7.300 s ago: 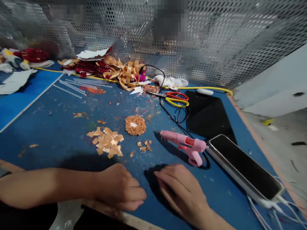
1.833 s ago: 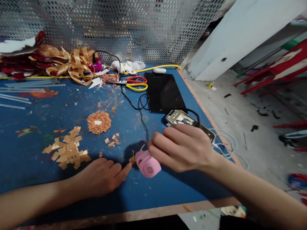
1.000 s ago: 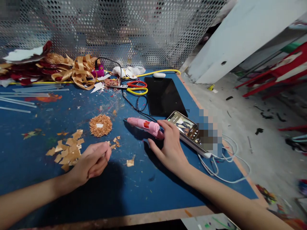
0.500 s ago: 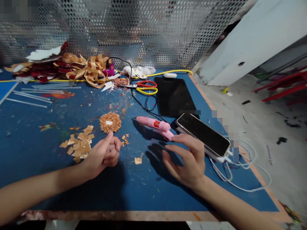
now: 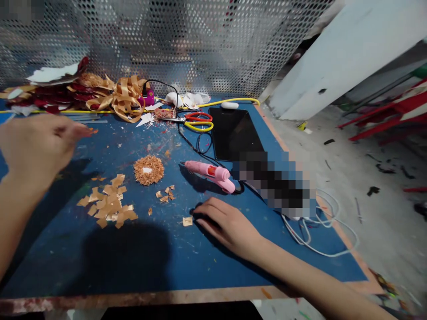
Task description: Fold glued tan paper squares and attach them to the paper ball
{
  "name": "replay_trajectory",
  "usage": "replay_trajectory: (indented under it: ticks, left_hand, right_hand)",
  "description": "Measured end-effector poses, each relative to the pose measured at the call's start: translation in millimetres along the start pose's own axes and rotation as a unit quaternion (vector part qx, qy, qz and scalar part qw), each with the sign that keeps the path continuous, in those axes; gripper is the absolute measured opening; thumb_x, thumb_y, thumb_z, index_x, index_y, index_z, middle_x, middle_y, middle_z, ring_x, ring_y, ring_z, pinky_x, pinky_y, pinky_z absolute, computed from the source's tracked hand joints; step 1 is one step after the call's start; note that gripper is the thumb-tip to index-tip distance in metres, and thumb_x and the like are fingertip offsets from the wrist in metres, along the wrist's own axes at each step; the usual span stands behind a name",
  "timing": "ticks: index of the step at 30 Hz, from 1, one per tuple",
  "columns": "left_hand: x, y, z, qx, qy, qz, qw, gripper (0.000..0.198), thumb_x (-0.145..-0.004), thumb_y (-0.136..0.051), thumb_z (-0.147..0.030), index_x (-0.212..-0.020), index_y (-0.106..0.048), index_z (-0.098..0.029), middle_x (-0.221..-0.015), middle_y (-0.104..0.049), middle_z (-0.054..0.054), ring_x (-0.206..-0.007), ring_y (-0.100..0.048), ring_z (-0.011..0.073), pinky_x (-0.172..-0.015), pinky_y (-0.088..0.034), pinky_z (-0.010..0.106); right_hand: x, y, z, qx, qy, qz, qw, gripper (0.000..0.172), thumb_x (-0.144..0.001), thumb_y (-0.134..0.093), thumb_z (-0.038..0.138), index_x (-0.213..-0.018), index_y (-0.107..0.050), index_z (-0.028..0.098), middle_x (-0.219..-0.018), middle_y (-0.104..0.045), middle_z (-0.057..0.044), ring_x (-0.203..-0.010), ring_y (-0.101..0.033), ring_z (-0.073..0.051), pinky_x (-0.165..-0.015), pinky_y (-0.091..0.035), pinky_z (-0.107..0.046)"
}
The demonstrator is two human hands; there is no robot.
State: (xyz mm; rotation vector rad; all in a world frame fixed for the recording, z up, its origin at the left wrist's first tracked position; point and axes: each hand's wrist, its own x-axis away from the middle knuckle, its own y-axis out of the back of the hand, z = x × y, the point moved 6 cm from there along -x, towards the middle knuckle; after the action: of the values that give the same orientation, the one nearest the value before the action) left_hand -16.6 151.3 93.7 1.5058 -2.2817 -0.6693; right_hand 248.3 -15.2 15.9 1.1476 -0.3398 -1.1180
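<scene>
Two bare hands work over a blue worktop [image 5: 213, 266]. The right hand [image 5: 227, 224] lies palm down near the middle of the near edge, with its fingers close together, gently curved and gripping nothing. Its fingertips [image 5: 202, 214] end just beside a single gold scrap [image 5: 187, 221], which lies flat on the side toward the left edge. Whether fingertip and scrap touch cannot be told. The scrap is small and roughly square, with no marked long axis. The right hand is by far the nearer to it.

The left hand [image 5: 36, 144] is raised above the left edge, well apart from the scrap. It is blurred and its fingers are loosely bunched. Whether they pinch anything cannot be told.

Beyond the right hand, toward the far edge, a pink glue gun [image 5: 208, 172] lies on its side. Its long axis runs across the worktop, with the nozzle toward the left edge. Left of the nozzle sits a round disc [image 5: 148, 170] of shreds, and a pile [image 5: 108, 206] of gold pieces lies nearer the left edge. Scissors [image 5: 196, 121] and a dark tablet [image 5: 235, 133] rest by the far right corner.
</scene>
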Motion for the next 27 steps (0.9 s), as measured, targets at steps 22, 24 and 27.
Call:
replay_trajectory:
  ticks: [22,24,27]
  left_hand:
    - [74,-180.8,4,0.191,0.117,0.242,0.944,0.025,-0.086,-0.059,-0.037,-0.097,-0.067,-0.016,-0.086,-0.072,0.006,-0.076,-0.069,0.0158,-0.067,-0.054,0.023]
    - [76,-188.0,5,0.271,0.154,0.248,0.917,0.026,-0.083,-0.063,-0.037,-0.095,-0.068,-0.014,-0.089,-0.073,0.007,-0.084,-0.069,0.0184,-0.073,-0.055,0.026]
    - [76,-193.6,4,0.326,0.181,0.254,0.892,0.026,-0.082,-0.066,-0.037,-0.088,-0.069,-0.012,-0.082,-0.073,0.007,-0.076,-0.069,0.0167,-0.069,-0.055,0.026]
  right_hand:
    - [-8,5,3,-0.183,-0.082,-0.021,0.979,0.015,-0.092,-0.043,0.013,-0.08,-0.045,0.02,-0.075,-0.051,0.0,-0.068,-0.049,-0.01,-0.064,-0.045,-0.022]
    - [-7,6,6,-0.225,-0.078,-0.052,0.97,0.013,-0.092,-0.045,0.014,-0.08,-0.046,0.02,-0.076,-0.051,0.0,-0.069,-0.049,-0.011,-0.064,-0.044,-0.022]
    - [-4,4,9,-0.232,-0.066,-0.077,0.967,0.011,-0.091,-0.046,0.013,-0.082,-0.047,0.02,-0.078,-0.052,0.0,-0.072,-0.049,-0.011,-0.065,-0.044,-0.023]
